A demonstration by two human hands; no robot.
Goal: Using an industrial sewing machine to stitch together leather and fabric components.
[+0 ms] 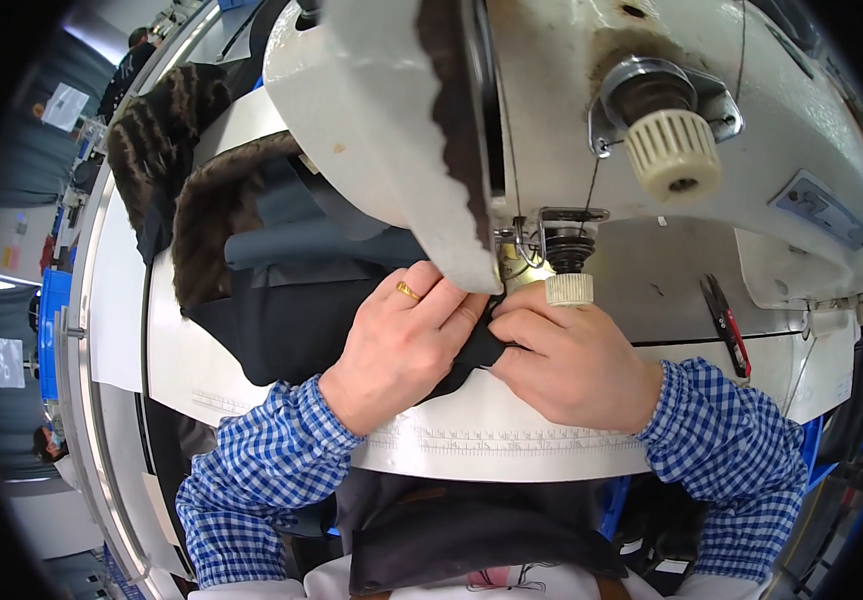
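Note:
Both hands work at the needle area of a white sewing machine (372, 120), on a piece of dark fabric (292, 325) with brown fur trim (202, 225). My left hand (402, 335), a gold ring on one finger, presses the fabric with its fingers close together; the machine head hides some fingertips. Close on its right, my right hand (572, 360) has its fingers curled in and pinches the fabric's edge. The needle and the spot being held are hidden behind the machine head and the fingers.
Thread snips (727, 325) with red handles lie right of my right hand. A printed ruler scale (502, 440) runs along the table's front edge. More brown fur (162, 150) is heaped at the far left. Blue bins (55, 320) and two people are further left.

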